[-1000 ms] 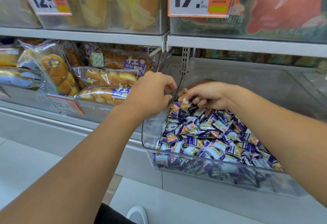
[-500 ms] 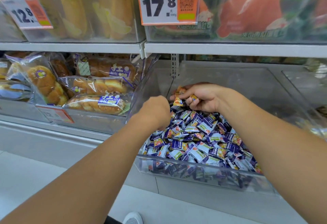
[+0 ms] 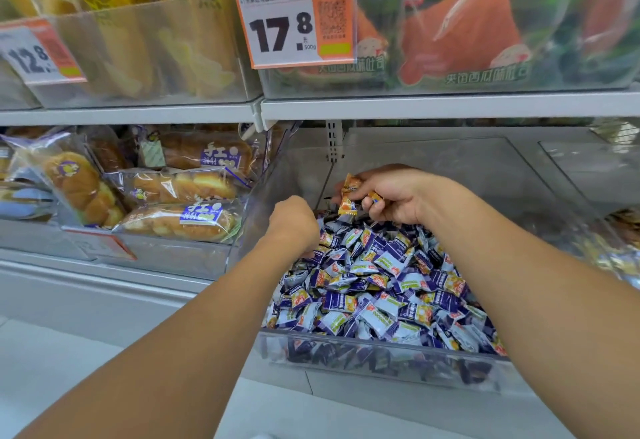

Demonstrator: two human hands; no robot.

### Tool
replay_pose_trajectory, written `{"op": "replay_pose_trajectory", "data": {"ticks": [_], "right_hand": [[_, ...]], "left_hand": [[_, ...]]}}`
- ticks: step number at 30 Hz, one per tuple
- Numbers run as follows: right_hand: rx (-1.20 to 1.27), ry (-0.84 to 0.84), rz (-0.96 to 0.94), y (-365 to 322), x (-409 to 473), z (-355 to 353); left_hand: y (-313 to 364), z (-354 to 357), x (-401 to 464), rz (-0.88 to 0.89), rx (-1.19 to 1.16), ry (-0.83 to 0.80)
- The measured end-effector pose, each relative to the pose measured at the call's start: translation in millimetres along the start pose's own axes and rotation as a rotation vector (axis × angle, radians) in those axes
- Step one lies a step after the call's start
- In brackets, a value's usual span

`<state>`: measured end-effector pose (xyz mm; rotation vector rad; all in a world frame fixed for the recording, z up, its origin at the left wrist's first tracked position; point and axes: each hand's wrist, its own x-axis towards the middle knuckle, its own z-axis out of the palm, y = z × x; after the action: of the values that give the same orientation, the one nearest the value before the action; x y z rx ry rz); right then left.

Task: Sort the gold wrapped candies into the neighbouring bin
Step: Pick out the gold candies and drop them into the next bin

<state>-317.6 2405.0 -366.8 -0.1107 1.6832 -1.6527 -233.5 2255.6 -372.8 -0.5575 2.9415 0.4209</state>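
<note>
- Right hand (image 3: 398, 196), centre of frame, hovers over the back of the clear bin (image 3: 381, 352). Fingers curl round a small bunch of gold candies (image 3: 349, 192). Probably stockpiling picks so one trip to the next bin covers several.
- Count in that hand: three gold wrappers show; more may be hidden in the palm.
- Left hand (image 3: 294, 227), just left of it, sits knuckles-up on the pile with fingers curled down into the wrappers. Looks like digging for another gold one; can't tell if it has hold of anything.
- Purple-and-white candies (image 3: 381, 286) fill the bin from centre to lower right: too many to count. No loose gold ones visible in the pile.
- Target bin: likely the clear one at the right edge (image 3: 595, 175), mostly out of view.
- Bread packs (image 3: 180, 196) at middle left, at least four.
- Price tags: two, 17.8 tag (image 3: 294, 19) at top centre, 12.8 tag (image 3: 34, 54) at upper left.
</note>
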Motion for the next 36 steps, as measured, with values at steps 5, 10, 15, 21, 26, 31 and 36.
{"op": "replay_pose_trajectory", "data": {"ticks": [5,10,15,21,26,31,36], "right_hand": [[-0.046,0.098,0.013,1,4,-4],[-0.097,0.146,-0.02,-5,3,-4],[-0.14,0.166,-0.03,-15,-11,-2],[-0.29,0.239,0.01,-18,-57,1],[-0.271,0.268,0.015,5,-104,-6],[-0.115,0.298,-0.069,8,-162,2],[-0.063,0.438,-0.242,3,-244,-15]], "left_hand": [[-6,-11,-3,0.054,-0.55,0.068],[-12,-28,-34,0.114,-1.031,-0.041],[-13,-31,-34,0.07,-1.194,-0.192],[11,-25,-39,0.055,-1.289,-0.389],[27,-20,-46,0.055,-1.536,-0.501],[45,-27,-64,0.109,-1.688,-0.573],[94,-27,-98,0.249,-1.688,-0.677]]}}
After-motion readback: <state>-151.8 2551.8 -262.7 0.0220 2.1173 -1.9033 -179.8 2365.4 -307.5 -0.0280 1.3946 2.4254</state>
